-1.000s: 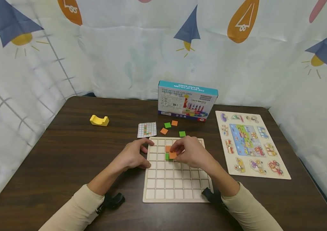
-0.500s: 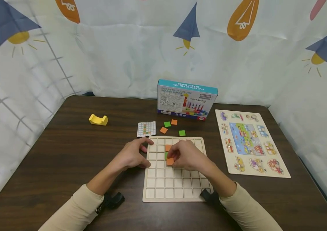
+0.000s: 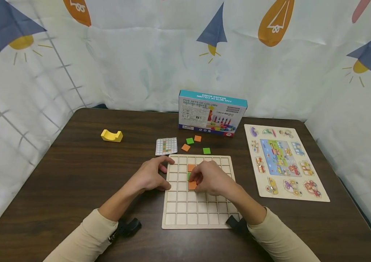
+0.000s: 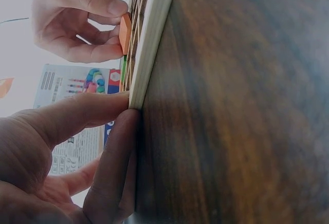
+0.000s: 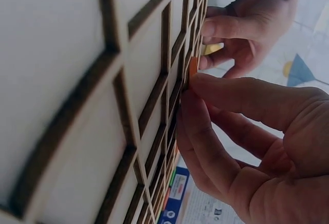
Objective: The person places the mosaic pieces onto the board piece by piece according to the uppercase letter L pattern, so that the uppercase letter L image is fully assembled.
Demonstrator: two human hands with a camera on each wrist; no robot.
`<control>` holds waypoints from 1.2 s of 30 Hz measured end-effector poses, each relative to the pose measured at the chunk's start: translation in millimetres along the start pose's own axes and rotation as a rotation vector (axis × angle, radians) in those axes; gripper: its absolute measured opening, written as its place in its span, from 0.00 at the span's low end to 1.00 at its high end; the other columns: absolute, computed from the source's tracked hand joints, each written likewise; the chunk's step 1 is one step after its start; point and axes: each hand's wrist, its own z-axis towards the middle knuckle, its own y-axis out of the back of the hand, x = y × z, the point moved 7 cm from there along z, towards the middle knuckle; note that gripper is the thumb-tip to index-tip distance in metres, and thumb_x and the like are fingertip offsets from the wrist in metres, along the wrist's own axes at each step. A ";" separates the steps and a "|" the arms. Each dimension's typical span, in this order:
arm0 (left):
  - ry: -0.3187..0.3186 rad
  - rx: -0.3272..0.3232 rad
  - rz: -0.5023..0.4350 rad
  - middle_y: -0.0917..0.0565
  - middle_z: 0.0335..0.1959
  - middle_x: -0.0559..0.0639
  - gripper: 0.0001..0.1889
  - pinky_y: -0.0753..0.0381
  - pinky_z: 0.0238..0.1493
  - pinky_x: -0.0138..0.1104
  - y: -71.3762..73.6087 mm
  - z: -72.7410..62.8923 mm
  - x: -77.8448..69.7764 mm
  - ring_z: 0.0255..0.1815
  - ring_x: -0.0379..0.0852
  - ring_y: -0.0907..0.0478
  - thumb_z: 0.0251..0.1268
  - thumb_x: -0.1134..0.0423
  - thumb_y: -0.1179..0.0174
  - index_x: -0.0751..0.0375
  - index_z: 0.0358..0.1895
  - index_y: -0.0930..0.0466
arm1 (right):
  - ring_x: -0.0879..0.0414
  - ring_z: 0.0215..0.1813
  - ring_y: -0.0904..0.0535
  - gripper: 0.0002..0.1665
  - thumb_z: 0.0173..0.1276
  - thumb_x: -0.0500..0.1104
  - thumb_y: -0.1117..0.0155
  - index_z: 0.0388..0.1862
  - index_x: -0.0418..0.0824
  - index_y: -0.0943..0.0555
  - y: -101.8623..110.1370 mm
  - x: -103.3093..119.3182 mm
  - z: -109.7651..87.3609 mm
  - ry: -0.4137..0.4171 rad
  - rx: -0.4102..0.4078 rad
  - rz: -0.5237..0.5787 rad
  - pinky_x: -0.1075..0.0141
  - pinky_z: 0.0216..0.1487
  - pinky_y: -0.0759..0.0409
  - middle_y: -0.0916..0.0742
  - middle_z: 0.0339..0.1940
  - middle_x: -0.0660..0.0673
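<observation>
A wooden grid board (image 3: 202,219) lies flat on the table. My left hand (image 3: 149,175) holds its left edge, thumb and a finger close together at the rim in the left wrist view. Over the board, my right hand (image 3: 216,178) pinches an orange square tile (image 3: 192,186) between thumb and fingers. In the left wrist view this tile (image 4: 124,34) stands slightly tilted at the grid's surface. Farther up the same column are a green tile (image 3: 188,176), partly hidden by the right fingers, and another orange tile (image 3: 191,167), both set in cells.
Loose green tiles (image 3: 206,150) and orange tiles (image 3: 186,147) lie beyond the board, beside a small pattern card (image 3: 166,146). Behind them stands a toy box (image 3: 211,113). A picture puzzle board (image 3: 285,163) lies at right, a yellow curved block (image 3: 111,136) at left.
My right hand has brought the orange tile from over the green tile down to the cell just nearer me. In the last half second it shifted only slightly; my left hand stayed at the edge.
</observation>
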 end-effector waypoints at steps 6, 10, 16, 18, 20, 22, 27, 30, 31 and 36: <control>0.002 0.003 0.006 0.22 0.50 0.59 0.41 0.18 0.30 0.38 0.1 -0.7 -0.5 0.34 0.50 0.21 0.42 0.76 0.21 0.51 0.65 0.22 | 0.59 0.32 0.21 0.14 0.50 0.28 0.21 0.35 0.40 0.10 -0.6 0.3 -0.2 0.014 -0.012 0.002 0.66 0.37 0.21 0.13 0.29 0.49; -0.001 0.004 0.009 0.22 0.50 0.59 0.41 0.18 0.31 0.38 0.0 -0.9 -0.1 0.36 0.51 0.21 0.42 0.76 0.21 0.51 0.65 0.22 | 0.59 0.32 0.21 0.14 0.50 0.28 0.21 0.35 0.40 0.10 -1.4 0.4 -0.6 0.011 -0.012 0.006 0.67 0.37 0.21 0.13 0.28 0.49; -0.005 0.003 0.015 0.22 0.50 0.59 0.41 0.18 0.31 0.38 -0.2 -0.4 0.5 0.39 0.53 0.22 0.41 0.76 0.21 0.51 0.65 0.22 | 0.59 0.32 0.21 0.14 0.50 0.27 0.21 0.35 0.40 0.10 -1.7 1.1 -0.6 0.010 -0.017 -0.003 0.66 0.36 0.21 0.13 0.28 0.49; -0.006 0.001 0.013 0.22 0.50 0.59 0.41 0.17 0.31 0.38 -0.2 -0.3 0.6 0.39 0.52 0.22 0.41 0.76 0.21 0.51 0.65 0.22 | 0.59 0.32 0.21 0.14 0.50 0.27 0.21 0.35 0.40 0.11 -1.6 1.5 -0.4 0.013 -0.017 -0.005 0.66 0.36 0.21 0.13 0.29 0.49; -0.007 0.000 0.013 0.22 0.50 0.59 0.41 0.17 0.31 0.38 -0.2 -0.1 0.5 0.38 0.52 0.22 0.41 0.76 0.21 0.51 0.65 0.22 | 0.59 0.32 0.21 0.14 0.50 0.27 0.21 0.35 0.40 0.11 -1.6 1.8 -0.7 0.014 -0.018 -0.008 0.66 0.37 0.21 0.13 0.29 0.49; -0.006 0.001 0.010 0.22 0.50 0.59 0.41 0.17 0.31 0.38 -0.2 0.1 0.5 0.37 0.51 0.21 0.41 0.76 0.21 0.51 0.65 0.22 | 0.58 0.32 0.21 0.14 0.50 0.28 0.20 0.35 0.41 0.11 -1.3 2.3 -1.3 0.013 -0.018 -0.007 0.65 0.37 0.20 0.13 0.29 0.49; -0.004 0.003 0.009 0.22 0.51 0.59 0.41 0.17 0.31 0.38 0.0 0.4 0.4 0.37 0.51 0.21 0.42 0.76 0.21 0.51 0.65 0.22 | 0.58 0.33 0.20 0.14 0.50 0.29 0.19 0.35 0.42 0.11 -0.8 2.0 -2.0 0.004 -0.020 0.000 0.64 0.39 0.20 0.12 0.30 0.50; -0.008 -0.002 0.018 0.22 0.50 0.59 0.41 0.18 0.31 0.38 0.4 0.4 0.0 0.39 0.52 0.22 0.41 0.76 0.20 0.51 0.65 0.22 | 0.58 0.33 0.20 0.14 0.51 0.29 0.20 0.35 0.42 0.11 -0.6 1.9 -1.6 0.004 -0.020 0.003 0.64 0.39 0.19 0.12 0.30 0.50; -0.010 -0.002 0.021 0.22 0.50 0.59 0.41 0.18 0.32 0.38 0.5 0.4 0.0 0.40 0.52 0.22 0.41 0.76 0.20 0.51 0.65 0.22 | 0.58 0.33 0.20 0.14 0.51 0.29 0.20 0.35 0.42 0.11 -0.4 2.1 -1.5 0.007 -0.020 0.004 0.64 0.39 0.19 0.12 0.30 0.49; -0.017 0.001 0.037 0.21 0.50 0.58 0.41 0.20 0.33 0.38 0.7 0.4 -0.4 0.42 0.53 0.24 0.41 0.75 0.20 0.51 0.65 0.22 | 0.59 0.33 0.20 0.13 0.52 0.29 0.20 0.35 0.41 0.10 0.0 1.4 -1.0 0.013 -0.026 0.002 0.66 0.38 0.20 0.12 0.31 0.49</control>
